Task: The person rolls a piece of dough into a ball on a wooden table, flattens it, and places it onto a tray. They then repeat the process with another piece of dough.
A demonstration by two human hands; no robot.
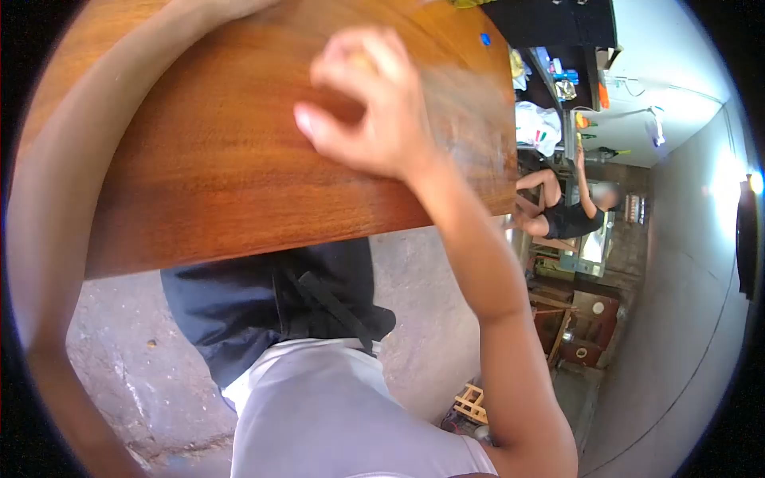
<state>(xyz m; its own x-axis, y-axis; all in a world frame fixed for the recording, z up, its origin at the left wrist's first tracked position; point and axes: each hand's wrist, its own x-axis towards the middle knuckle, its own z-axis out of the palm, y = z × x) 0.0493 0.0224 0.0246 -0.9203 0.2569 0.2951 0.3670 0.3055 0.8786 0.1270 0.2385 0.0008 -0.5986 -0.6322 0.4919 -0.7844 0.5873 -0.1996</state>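
Observation:
My right hand is over a varnished brown wooden tabletop, blurred by motion. Its fingers curl around a small yellowish thing, mostly hidden, whose kind I cannot make out. The thumb sticks out to the left, close above the wood. On the left, my left arm reaches across the table, and its hand lies beyond the top edge of the view. A pale, hazy sheen covers the tabletop's right part.
A small blue object lies near the table's far right corner. Beyond stand a dark shelf and a white bag. Another person sits at the right. A small wooden crate is near my right elbow.

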